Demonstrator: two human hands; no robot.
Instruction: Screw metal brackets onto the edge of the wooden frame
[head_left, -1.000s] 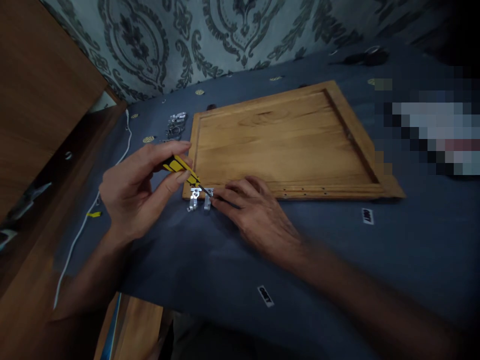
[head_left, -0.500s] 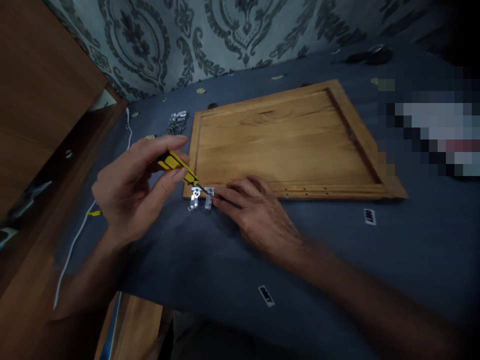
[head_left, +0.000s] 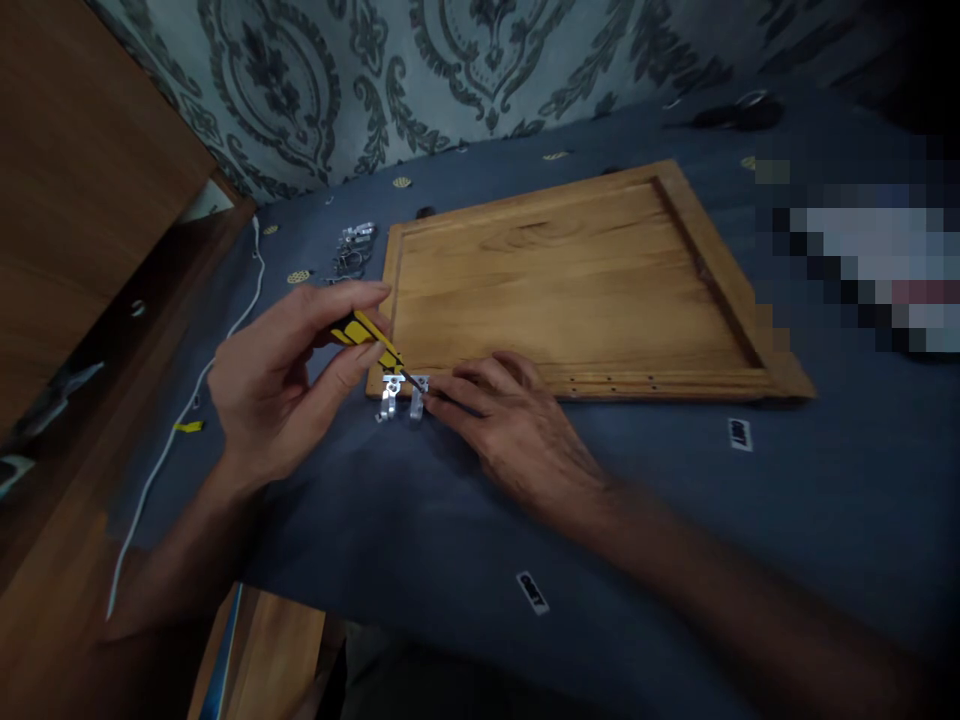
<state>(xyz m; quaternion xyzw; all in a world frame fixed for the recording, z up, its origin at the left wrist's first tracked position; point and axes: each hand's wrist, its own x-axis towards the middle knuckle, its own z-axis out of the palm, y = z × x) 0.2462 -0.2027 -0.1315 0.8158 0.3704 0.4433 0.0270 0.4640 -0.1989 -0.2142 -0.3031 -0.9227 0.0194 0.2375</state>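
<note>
A wooden cabinet door panel lies flat on a dark blue cloth. At its near left corner sits a silver metal hinge. My left hand pinches a yellow and black screwdriver, whose tip points down at the hinge. My right hand rests on the cloth by the panel's front edge, its fingers pressed against the hinge's right side to steady it.
More silver hinges lie in a heap left of the panel's far corner. A white cable runs along the cloth's left side beside a wooden cabinet. Small labels lie on the cloth. Patterned wallpaper stands behind.
My left hand swung out to the left with the screwdriver handle, then came back towards the panel corner. The right hand and the hinge stayed put.
</note>
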